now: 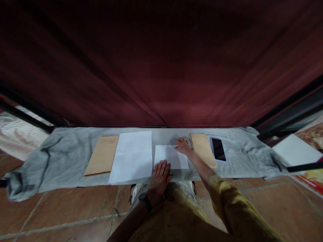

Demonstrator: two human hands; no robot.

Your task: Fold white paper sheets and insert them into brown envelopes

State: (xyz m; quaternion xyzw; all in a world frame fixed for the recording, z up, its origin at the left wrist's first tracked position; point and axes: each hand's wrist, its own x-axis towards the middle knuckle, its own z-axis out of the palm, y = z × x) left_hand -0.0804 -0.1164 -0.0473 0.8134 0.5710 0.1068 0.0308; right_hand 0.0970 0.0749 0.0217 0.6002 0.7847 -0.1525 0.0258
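Note:
A small folded white sheet [169,155] lies on the grey cloth [63,158] in front of me. My left hand [160,174] rests flat on its near left corner, fingers stretched out. My right hand [182,145] presses on the far right corner of the same sheet, fingers down on the paper, holding nothing. A larger white sheet [132,155] lies just left of it. One brown envelope [103,154] sits further left, and a stack of brown envelopes [202,148] sits right of my right hand.
A black phone [218,149] lies face up right of the envelope stack. A dark red curtain [161,67] hangs behind the cloth-covered surface. Another white sheet [295,149] lies at the far right. Tiled floor [63,211] shows below.

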